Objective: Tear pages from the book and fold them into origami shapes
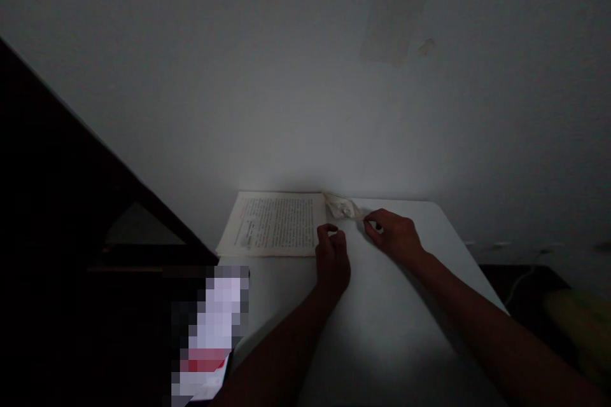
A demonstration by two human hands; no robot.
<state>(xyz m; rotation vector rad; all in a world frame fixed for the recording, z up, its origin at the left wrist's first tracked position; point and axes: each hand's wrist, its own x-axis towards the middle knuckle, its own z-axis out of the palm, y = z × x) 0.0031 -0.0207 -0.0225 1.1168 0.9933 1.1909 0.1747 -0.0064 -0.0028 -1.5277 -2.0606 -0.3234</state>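
A printed sheet or page (281, 222) lies flat at the back left of the white table (382, 318), near the wall. Beside its upper right corner is a small crumpled, pale, see-through piece (344, 206), perhaps plastic or thin paper. My right hand (394, 232) pinches the right end of this piece between thumb and forefinger. Over the lower right edge of the page is my left hand (333, 257), its fingers curled in; whatever they hold, if anything, is hidden.
A pixelated bright screen-like object (217, 324) is at the table's left edge. The grey wall (286, 76) rises directly behind the table. Dark furniture stands at the left, and a pale cable (522, 276) hangs at the right.
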